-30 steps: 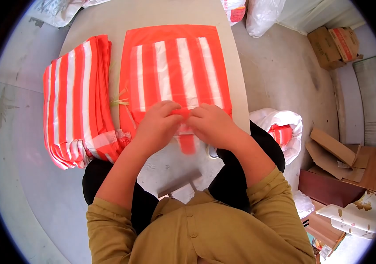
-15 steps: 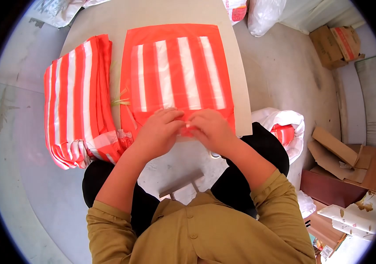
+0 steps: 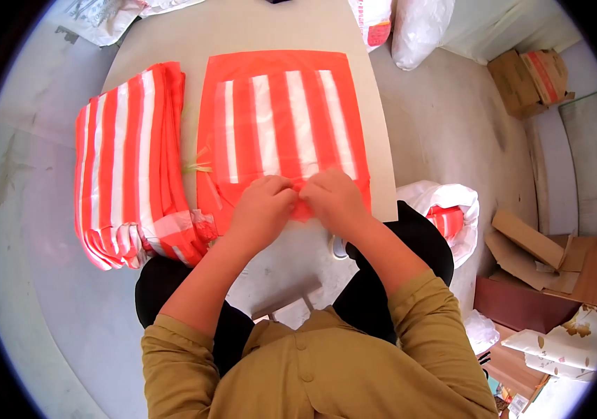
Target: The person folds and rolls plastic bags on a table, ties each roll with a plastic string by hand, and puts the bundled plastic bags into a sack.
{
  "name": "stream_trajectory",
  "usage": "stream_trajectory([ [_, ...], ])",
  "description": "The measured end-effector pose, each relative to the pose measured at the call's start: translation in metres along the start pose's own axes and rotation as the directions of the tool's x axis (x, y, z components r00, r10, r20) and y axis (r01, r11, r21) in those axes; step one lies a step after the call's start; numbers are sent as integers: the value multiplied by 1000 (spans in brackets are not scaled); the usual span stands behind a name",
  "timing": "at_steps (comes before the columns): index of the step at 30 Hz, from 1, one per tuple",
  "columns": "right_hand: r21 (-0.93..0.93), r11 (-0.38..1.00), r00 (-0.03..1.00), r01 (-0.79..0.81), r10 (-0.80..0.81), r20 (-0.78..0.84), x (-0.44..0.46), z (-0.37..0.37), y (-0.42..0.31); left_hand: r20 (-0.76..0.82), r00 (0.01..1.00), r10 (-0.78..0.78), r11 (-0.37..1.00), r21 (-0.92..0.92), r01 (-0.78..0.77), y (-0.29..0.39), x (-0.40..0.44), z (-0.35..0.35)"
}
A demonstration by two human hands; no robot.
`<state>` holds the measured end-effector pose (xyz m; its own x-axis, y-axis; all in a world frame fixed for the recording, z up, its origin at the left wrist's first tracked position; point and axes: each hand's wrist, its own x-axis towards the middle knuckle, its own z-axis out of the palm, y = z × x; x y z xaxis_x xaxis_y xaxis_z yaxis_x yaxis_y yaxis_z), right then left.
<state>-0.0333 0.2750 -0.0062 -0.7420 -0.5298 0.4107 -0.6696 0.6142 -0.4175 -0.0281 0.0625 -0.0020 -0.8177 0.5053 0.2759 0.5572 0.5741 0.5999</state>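
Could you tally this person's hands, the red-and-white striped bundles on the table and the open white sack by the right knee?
Hands: 2 (left hand, right hand)
Striped bundles: 2 (left-side bundle, bundle at the hands)
Open white sack: 1
Total: 5

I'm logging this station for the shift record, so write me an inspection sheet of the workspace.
Surface: tan table, partly covered.
Job's things: striped plastic sheet, red and white, lying flat; striped stack to its left.
Clutter: pale strands by the sheet's left edge.
Grip: left hand and right hand close together, both pinching the sheet's near edge; fingertip contact partly hidden.
Cables: nothing seen.
Surroundings: white sack with red-and-white material inside, right of the table; opened cardboard farther right.
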Motion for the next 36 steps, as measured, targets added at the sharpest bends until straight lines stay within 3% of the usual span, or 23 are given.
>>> stream_trajectory([
  [2, 59, 992, 989, 108, -113, 94, -3, -11, -6, -10, 1000, 25, 1000, 11, -25, -2, -2, -2],
  [5, 0, 995, 950, 96, -91, 299, 0, -36, -15, 27, 998, 50, 998, 35, -51, -1, -4, -8],
  [10, -76, 991, 951, 113, -85, 298, -5, -38, 1, 136, 988, 72, 992, 93, -85, 3, -4, -26],
  [17, -16, 1000, 949, -11, 15, 314, 3, -38, 3, 96, 992, 83, 975, 198, -100, -6, -7, -17],
  [20, -12, 1000, 963, 26, -22, 268, 3, -47, 10, 85, 995, 54, 985, 160, -67, -10, -6, -17],
  [23, 59, 989, 945, -135, 111, 307, 1, -54, 12, 129, 992, -2, 999, 39, -3, -2, -3, -29],
  [26, 82, 930, 757, -358, 238, 608, 9, -77, 5, 239, 970, -48, 995, -72, 67, 6, -8, -44],
  [29, 244, 821, 706, -516, 246, 665, 8, -83, 4, 319, 942, -109, 970, -172, 170, 12, -14, -57],
  [31, 239, 820, 724, -521, 276, 632, 8, -77, 11, 356, 911, -208, 932, -211, 295, 18, -15, -68],
  [34, 252, 786, 736, -565, 342, 584, 11, -65, 26, 160, 931, -327, 900, -246, 359, 1, -25, -63],
  [36, 219, 748, 695, -627, 409, 592, 19, -64, 28, 162, 873, -460, 874, -92, 477, -6, -24, -68],
])
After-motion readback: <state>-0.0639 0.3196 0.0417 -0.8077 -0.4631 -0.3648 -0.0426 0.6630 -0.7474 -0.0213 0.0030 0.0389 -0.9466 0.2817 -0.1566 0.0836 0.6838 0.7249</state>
